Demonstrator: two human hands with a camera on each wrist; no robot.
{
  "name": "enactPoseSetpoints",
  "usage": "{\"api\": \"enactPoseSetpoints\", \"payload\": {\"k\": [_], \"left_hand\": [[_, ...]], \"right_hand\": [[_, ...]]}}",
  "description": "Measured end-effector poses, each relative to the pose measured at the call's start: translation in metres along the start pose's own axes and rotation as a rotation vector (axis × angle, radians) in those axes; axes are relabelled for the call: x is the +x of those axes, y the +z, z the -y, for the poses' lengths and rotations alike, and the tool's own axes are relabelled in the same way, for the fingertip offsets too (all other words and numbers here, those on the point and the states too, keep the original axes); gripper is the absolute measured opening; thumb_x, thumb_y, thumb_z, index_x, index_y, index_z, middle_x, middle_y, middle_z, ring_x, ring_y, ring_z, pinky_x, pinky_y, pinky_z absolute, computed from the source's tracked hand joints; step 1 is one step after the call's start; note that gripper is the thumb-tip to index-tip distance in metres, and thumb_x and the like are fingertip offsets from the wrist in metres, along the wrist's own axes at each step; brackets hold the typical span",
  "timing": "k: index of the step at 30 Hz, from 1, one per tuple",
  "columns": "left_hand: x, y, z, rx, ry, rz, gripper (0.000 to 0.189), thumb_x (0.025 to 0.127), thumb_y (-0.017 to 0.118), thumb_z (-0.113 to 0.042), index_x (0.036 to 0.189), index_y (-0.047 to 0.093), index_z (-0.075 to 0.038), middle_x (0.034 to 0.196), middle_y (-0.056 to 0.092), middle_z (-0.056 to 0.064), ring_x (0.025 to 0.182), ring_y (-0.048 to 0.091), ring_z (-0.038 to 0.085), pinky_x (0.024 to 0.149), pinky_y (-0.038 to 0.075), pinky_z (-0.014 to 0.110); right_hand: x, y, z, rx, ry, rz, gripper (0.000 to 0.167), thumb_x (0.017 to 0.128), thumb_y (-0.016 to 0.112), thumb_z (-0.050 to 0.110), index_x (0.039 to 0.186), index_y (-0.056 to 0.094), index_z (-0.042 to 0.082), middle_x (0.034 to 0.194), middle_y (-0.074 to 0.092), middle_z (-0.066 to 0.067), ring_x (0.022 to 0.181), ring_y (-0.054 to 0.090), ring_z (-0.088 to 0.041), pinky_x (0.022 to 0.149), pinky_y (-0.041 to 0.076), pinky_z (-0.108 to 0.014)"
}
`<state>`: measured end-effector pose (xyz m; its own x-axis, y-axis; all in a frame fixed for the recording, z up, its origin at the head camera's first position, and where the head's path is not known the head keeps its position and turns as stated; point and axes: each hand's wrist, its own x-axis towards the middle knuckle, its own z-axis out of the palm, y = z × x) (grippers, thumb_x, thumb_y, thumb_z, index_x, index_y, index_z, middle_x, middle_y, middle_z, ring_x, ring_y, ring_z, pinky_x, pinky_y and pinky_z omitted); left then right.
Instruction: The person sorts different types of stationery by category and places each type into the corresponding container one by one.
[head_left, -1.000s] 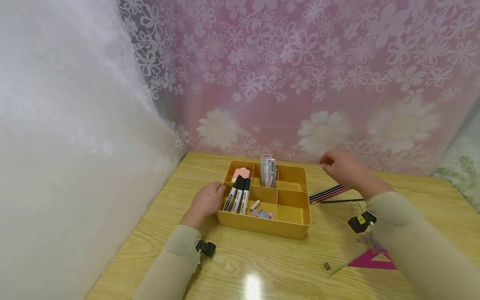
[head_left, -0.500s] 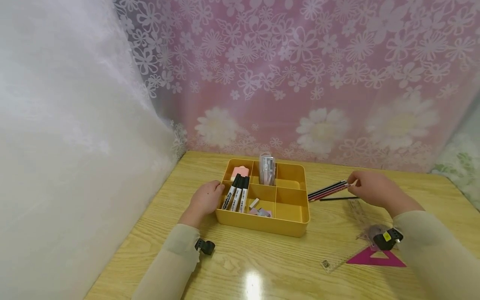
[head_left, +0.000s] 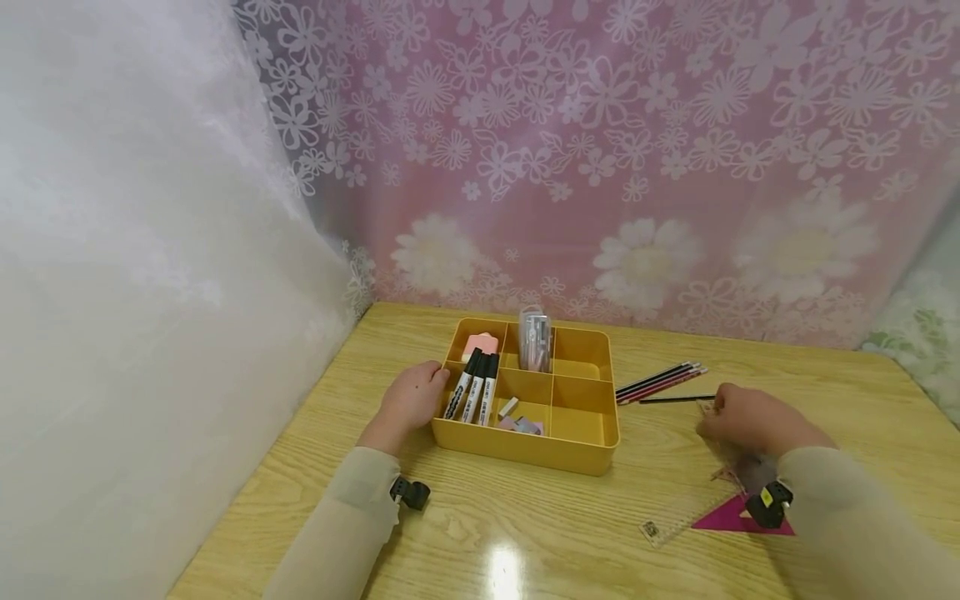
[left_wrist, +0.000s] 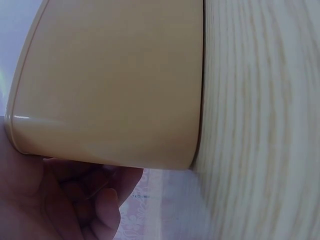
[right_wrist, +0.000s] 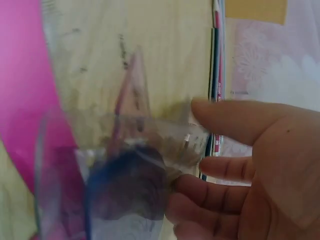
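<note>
My left hand grips the left wall of a yellow divided organizer box. In the left wrist view, its fingers curl at the corner below the rim. My right hand is low over clear plastic drawing pieces at the right. The right wrist view is blurred; thumb and fingers stand apart around the end of a clear plastic piece with a dark blue rounded patch. Beside it lies a magenta set square, partly under the wrist camera in the head view. A clear ruler lies by the set square.
The box holds black-capped markers, a pink item, a clear case and small erasers. Several pencils lie against its right side, with a single dark pencil below them. A floral curtain hangs behind.
My right hand came down from above the pencils, went right past their ends, then moved toward me over the clear plastic pieces. My left hand stayed on the box.
</note>
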<state>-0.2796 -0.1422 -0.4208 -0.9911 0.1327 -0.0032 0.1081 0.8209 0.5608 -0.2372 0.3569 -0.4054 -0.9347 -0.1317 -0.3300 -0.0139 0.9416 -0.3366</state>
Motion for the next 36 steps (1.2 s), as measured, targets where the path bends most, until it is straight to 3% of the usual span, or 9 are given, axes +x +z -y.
{"api": "enactPoseSetpoints", "payload": {"k": [3, 7, 9, 12, 14, 17, 20, 28, 36], "left_hand": [[0.000, 0.000, -0.001, -0.008, -0.007, 0.001, 0.041, 0.110, 0.038, -0.035, 0.120, 0.066, -0.007, 0.116, 0.068, 0.011, 0.106, 0.063, 0.030, 0.094, 0.049, 0.051], [-0.001, 0.000, -0.001, -0.016, -0.017, 0.003, 0.042, 0.110, 0.038, -0.036, 0.121, 0.066, -0.007, 0.116, 0.068, 0.011, 0.106, 0.063, 0.029, 0.095, 0.049, 0.050], [0.000, 0.000, -0.001, -0.012, -0.015, 0.003, 0.042, 0.110, 0.038, -0.035, 0.122, 0.066, -0.006, 0.118, 0.068, 0.011, 0.108, 0.063, 0.030, 0.096, 0.049, 0.050], [0.000, 0.000, 0.000, -0.011, -0.005, 0.001, 0.042, 0.110, 0.038, -0.035, 0.122, 0.066, -0.006, 0.119, 0.068, 0.012, 0.110, 0.063, 0.031, 0.097, 0.049, 0.051], [0.000, 0.000, 0.000, -0.008, 0.002, -0.003, 0.041, 0.110, 0.038, -0.035, 0.121, 0.066, -0.006, 0.119, 0.068, 0.012, 0.111, 0.063, 0.032, 0.098, 0.048, 0.052], [0.001, 0.000, 0.000, -0.008, 0.003, -0.006, 0.041, 0.110, 0.038, -0.035, 0.121, 0.066, -0.006, 0.119, 0.068, 0.012, 0.111, 0.063, 0.032, 0.098, 0.048, 0.052], [0.002, 0.001, 0.001, -0.011, -0.004, -0.006, 0.042, 0.110, 0.038, -0.035, 0.122, 0.065, -0.006, 0.119, 0.068, 0.012, 0.110, 0.063, 0.031, 0.098, 0.048, 0.051], [0.003, 0.002, 0.000, -0.020, -0.019, -0.001, 0.044, 0.110, 0.037, -0.037, 0.127, 0.064, -0.007, 0.124, 0.066, 0.012, 0.113, 0.062, 0.030, 0.100, 0.047, 0.051], [0.002, 0.002, 0.002, -0.032, -0.030, 0.004, 0.046, 0.110, 0.037, -0.038, 0.132, 0.062, -0.006, 0.128, 0.065, 0.013, 0.118, 0.060, 0.032, 0.103, 0.045, 0.052]], "right_hand": [[-0.001, 0.002, 0.002, -0.031, -0.019, -0.011, 0.049, 0.091, 0.067, 0.032, 0.113, 0.052, -0.009, 0.095, 0.063, -0.014, 0.077, 0.057, -0.026, 0.069, 0.050, -0.048], [-0.002, 0.002, 0.003, -0.063, -0.041, -0.007, 0.049, 0.092, 0.060, 0.022, 0.119, 0.049, -0.016, 0.103, 0.063, -0.024, 0.082, 0.060, -0.030, 0.073, 0.050, -0.051], [-0.003, 0.001, 0.002, -0.055, -0.045, -0.006, 0.049, 0.095, 0.055, 0.019, 0.124, 0.045, -0.018, 0.105, 0.062, -0.027, 0.078, 0.059, -0.030, 0.067, 0.050, -0.049], [-0.005, 0.000, 0.001, -0.005, -0.044, 0.005, 0.051, 0.102, 0.049, 0.018, 0.135, 0.035, -0.019, 0.091, 0.061, -0.022, 0.062, 0.053, -0.024, 0.056, 0.047, -0.042], [-0.006, -0.001, 0.001, 0.034, -0.050, 0.007, 0.052, 0.103, 0.047, 0.015, 0.140, 0.029, -0.018, 0.075, 0.056, -0.011, 0.051, 0.042, -0.017, 0.049, 0.041, -0.036], [-0.006, -0.005, 0.001, 0.054, -0.070, 0.002, 0.056, 0.100, 0.047, 0.006, 0.145, 0.021, -0.016, 0.059, 0.047, -0.002, 0.046, 0.033, -0.011, 0.047, 0.037, -0.033], [-0.006, -0.012, 0.006, 0.069, -0.090, -0.020, 0.061, 0.095, 0.046, 0.000, 0.148, 0.019, -0.013, 0.056, 0.046, -0.001, 0.045, 0.033, -0.011, 0.046, 0.036, -0.032], [-0.013, -0.032, 0.039, 0.088, -0.189, -0.135, 0.054, 0.097, 0.049, 0.004, 0.144, 0.028, -0.009, 0.086, 0.057, -0.010, 0.064, 0.059, -0.023, 0.051, 0.043, -0.038], [-0.015, -0.046, 0.077, 0.113, -0.241, -0.243, 0.049, 0.102, 0.046, 0.009, 0.147, 0.030, 0.000, 0.091, 0.058, -0.010, 0.057, 0.048, -0.023, 0.046, 0.039, -0.036]]}}
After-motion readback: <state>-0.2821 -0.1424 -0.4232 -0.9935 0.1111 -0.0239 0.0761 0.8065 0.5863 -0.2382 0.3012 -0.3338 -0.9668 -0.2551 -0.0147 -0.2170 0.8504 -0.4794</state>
